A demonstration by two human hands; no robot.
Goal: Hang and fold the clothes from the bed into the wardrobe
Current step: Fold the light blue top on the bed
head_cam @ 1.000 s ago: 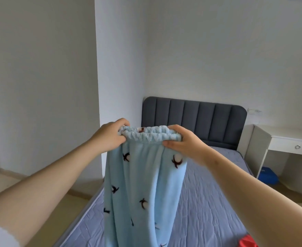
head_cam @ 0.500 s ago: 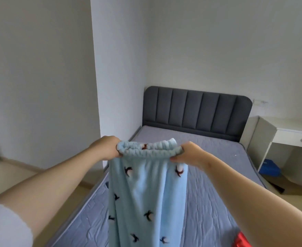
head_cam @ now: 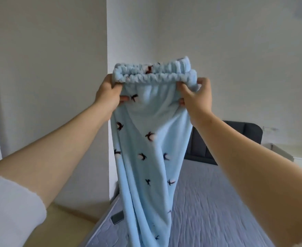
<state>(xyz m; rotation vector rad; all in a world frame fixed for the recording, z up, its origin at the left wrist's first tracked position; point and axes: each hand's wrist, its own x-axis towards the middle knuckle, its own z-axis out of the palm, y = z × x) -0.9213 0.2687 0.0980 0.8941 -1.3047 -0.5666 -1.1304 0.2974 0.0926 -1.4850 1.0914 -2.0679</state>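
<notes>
Grey quilted cover on the bed [head_cam: 209,202], which fills the lower right of the view; we place everything else from it. A white wall corner [head_cam: 107,41] rises just off the bed's left edge. The dark padded headboard [head_cam: 241,138] stands at the bed's far end, w/ a white desk [head_cam: 280,154] just beyond the bed's far right corner.

Next in size: the light blue fleece trousers [head_cam: 146,148], w/ small dark bird-like prints, held up in the air above the bed's left half. Long axis is vertical: elastic waistband [head_cam: 155,75] on top, legs hanging straight down toward the bed. The hems drop out of view, so we can't tell if they touch the cover.

Hands: our left hand [head_cam: 109,97] grips the waistband's left end, fingers curled into the fabric. Our right hand [head_cam: 198,97] grips the right end, thumb in front, fingers behind. Both are clenched on the cloth, approx. level, neither clearly nearer. The trousers hang straight ahead of us, between the hands & below them.

Our read: this is the shake-out/line-up stage, fold not begun. The next move prob. turns on that vertical hang: bring one hand across to the other so the legs stack, or lower the length flat along the bed. Risk: the fleece bunches or the legs twist.

Smallest: a flat dark object [head_cam: 117,219] on the bed's left edge, just left of the hanging legs; too small to ID.
</notes>
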